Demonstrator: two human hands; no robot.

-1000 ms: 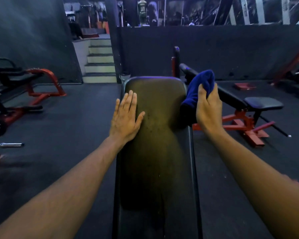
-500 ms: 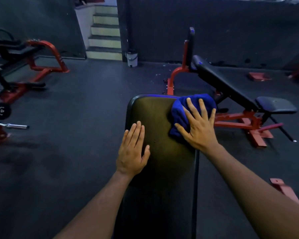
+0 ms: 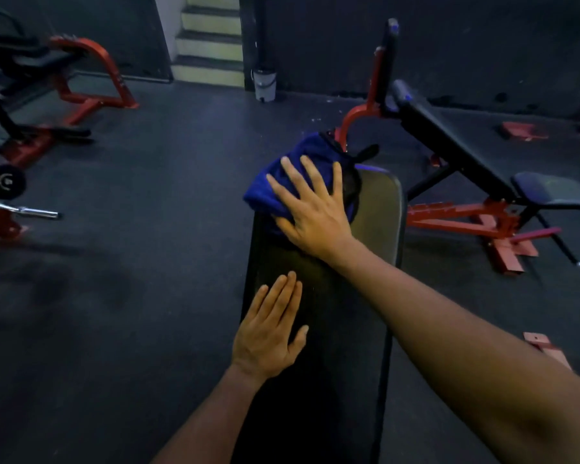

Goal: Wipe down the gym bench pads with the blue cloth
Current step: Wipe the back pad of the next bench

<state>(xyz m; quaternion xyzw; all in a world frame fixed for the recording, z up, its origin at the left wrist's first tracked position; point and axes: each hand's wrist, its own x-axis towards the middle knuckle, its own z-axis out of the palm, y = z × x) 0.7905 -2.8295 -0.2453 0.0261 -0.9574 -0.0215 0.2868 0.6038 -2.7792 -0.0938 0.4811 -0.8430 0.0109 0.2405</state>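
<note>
Both hands flat: right hand (image 3: 310,212) presses blue cloth (image 3: 282,185).

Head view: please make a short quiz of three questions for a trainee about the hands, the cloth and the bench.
1. True or false: the right hand presses the blue cloth with spread fingers.
2. Where does the left hand rest? A) on the floor B) flat on the bench pad C) on the cloth
3. Fill in: the cloth lies at the far ___ corner of the pad.

Key: 1 true; 2 B; 3 left.
</note>
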